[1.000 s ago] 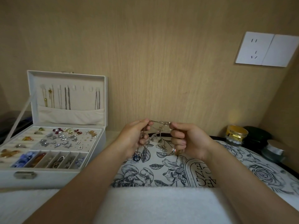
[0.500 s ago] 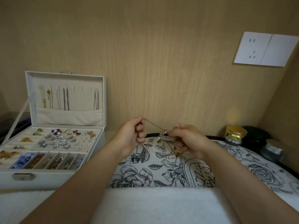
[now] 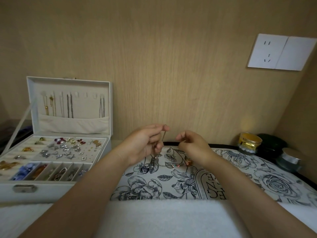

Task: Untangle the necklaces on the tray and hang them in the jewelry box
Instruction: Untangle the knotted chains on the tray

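Above floral tray (image 3: 240, 177), left hand (image 3: 144, 143) pinches thin silver necklace (image 3: 164, 136), blue pendant (image 3: 144, 169); right hand (image 3: 192, 143) grip unclear.

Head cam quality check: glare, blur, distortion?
Head view: dim warm light; wide-angle skews the wall socket; a soft glow on the wall above the gold jar; the chain pinched by the left hand is thin, barely resolved.

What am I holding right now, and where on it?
Left hand pinches the necklace chain near its top end; right hand's hold cannot be told.
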A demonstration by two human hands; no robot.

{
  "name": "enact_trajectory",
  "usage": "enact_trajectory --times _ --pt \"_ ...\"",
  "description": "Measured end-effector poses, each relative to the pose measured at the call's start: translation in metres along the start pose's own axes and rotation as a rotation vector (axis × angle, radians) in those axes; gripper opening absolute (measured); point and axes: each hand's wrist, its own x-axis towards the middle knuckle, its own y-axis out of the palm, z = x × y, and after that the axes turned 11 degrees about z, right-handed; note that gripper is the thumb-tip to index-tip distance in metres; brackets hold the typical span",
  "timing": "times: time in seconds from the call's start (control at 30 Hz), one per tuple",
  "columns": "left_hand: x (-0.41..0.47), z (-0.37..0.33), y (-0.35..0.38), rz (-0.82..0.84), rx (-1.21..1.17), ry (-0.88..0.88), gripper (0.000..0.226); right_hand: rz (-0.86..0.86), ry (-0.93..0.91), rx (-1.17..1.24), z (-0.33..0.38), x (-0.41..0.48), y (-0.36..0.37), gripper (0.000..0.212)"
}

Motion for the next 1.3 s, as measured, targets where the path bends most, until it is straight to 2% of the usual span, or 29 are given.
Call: enact_trajectory --times 0.07,0.13,0.23,0.4,0.57,0.77,0.9,1.0,1.17,1.3 --pt "0.000 -0.002 0.007 0.047 0.022 -0.012 0.024 0.065 -0.096 0.024 0.003 0.000 0.009 0.016" --pt "0.001 -0.005 0.011 0.066 0.047 -0.014 0.028 0.176 -0.180 0.146 0.006 0.000 0.017 0.014" --pt "0.000 -0.010 0.013 0.027 0.057 -0.012 0.031 0.234 -0.207 0.233 0.007 -0.001 0.021 0.014" --pt "0.001 -0.008 0.006 -0.157 0.318 0.055 0.030 0.196 -0.143 0.141 0.002 -0.003 0.015 0.009" --pt "0.004 0.004 0.000 -0.392 0.297 0.184 0.034 0.179 -0.002 0.241 0.000 -0.004 0.008 0.014" --pt "0.006 0.022 0.003 -0.459 0.343 0.182 0.036 0.056 0.054 0.169 -0.009 0.001 0.004 0.010" --pt "0.009 0.034 -0.004 -0.571 0.461 0.164 0.031 0.107 0.022 0.241 -0.009 0.001 0.001 0.008" --pt "0.009 0.040 -0.003 -0.569 0.422 0.140 0.023 0.162 0.046 0.218 -0.010 0.002 0.000 0.013" --pt "0.011 0.047 -0.001 -0.544 0.412 0.168 0.023 0.085 0.114 -0.047 -0.014 0.002 -0.004 0.006" --pt "0.013 0.048 -0.002 -0.559 0.369 0.166 0.022 0.105 0.061 -0.038 -0.012 0.001 -0.004 0.008"
